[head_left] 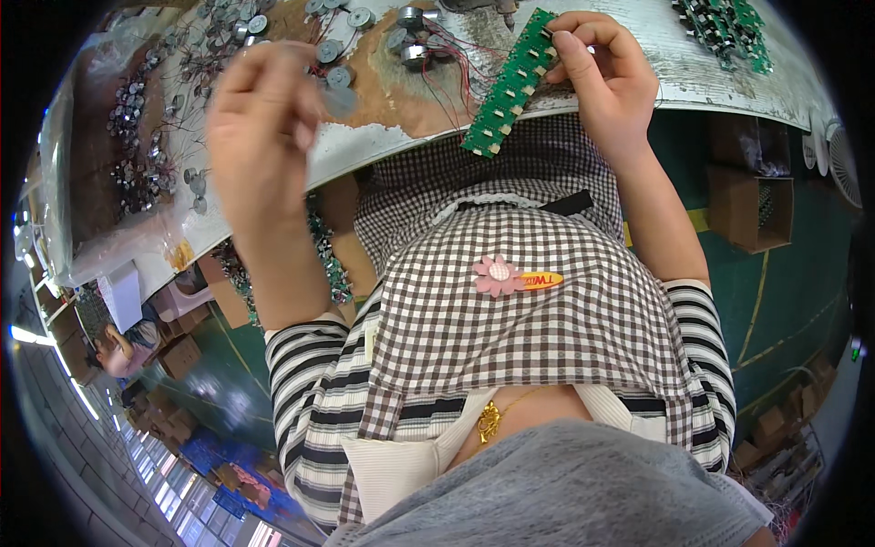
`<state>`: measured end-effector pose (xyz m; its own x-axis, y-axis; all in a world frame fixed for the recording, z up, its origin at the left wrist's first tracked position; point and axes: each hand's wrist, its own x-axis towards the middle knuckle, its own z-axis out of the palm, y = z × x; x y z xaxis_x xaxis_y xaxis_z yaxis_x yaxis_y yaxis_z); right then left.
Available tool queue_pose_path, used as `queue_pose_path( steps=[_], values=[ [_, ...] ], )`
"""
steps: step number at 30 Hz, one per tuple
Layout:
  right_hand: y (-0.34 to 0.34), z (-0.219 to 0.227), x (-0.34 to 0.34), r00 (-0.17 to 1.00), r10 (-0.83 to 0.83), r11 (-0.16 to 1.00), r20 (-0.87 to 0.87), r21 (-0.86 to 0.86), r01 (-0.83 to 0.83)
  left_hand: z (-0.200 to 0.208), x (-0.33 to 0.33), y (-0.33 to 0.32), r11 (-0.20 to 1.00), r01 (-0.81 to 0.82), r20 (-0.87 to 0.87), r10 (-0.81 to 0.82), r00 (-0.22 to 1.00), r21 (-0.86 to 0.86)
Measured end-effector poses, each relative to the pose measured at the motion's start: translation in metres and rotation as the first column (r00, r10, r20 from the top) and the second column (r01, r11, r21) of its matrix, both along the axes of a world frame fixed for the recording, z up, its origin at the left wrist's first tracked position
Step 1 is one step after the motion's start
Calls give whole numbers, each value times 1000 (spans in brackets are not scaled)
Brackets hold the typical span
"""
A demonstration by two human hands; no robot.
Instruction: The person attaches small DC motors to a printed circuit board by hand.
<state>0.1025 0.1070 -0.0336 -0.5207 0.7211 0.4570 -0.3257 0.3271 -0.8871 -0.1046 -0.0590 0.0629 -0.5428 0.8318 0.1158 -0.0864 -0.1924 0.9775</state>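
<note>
My right hand (606, 77) pinches the upper end of a long green circuit board strip (510, 87) between thumb and fingers. Pale connectors run along the strip, which slants past the table's front edge above my lap. Thin red wires from several small round silver motors (415, 55) reach toward its left side. My left hand (264, 128) is over the table, left of the strip, its fingers curled and smeared by motion. By its fingertips is a blurred grey disc (340, 100); whether the hand holds it is unclear.
More wired motors (137, 118) lie across the worn white table (365, 146) on the left. A pile of green circuit boards (725, 32) sits at the far right. Cardboard boxes (743, 210) stand below on the right. Another person (128, 351) is at the far left.
</note>
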Motion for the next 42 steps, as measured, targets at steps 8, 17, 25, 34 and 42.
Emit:
queue_pose_path(
  steps=[8,17,25,34,42],
  values=[
    [-2,5,-4,1000,15,1000,13,22,-15,-35,38,13,966,23,-233,-85,969,-258],
    [-12,15,0,998,2,989,56,149,-10,-43,52,39,972,128,-113,-152,982,-195],
    [-13,12,4,1000,0,985,2,172,0,-44,62,44,953,52,-258,-134,957,-300],
    [-15,26,4,994,54,970,94,233,-75,-51,58,50,989,30,-280,-70,957,-146],
    [-9,29,1,995,46,962,90,266,-68,-34,64,58,957,113,18,-113,993,-266]
  ],
)
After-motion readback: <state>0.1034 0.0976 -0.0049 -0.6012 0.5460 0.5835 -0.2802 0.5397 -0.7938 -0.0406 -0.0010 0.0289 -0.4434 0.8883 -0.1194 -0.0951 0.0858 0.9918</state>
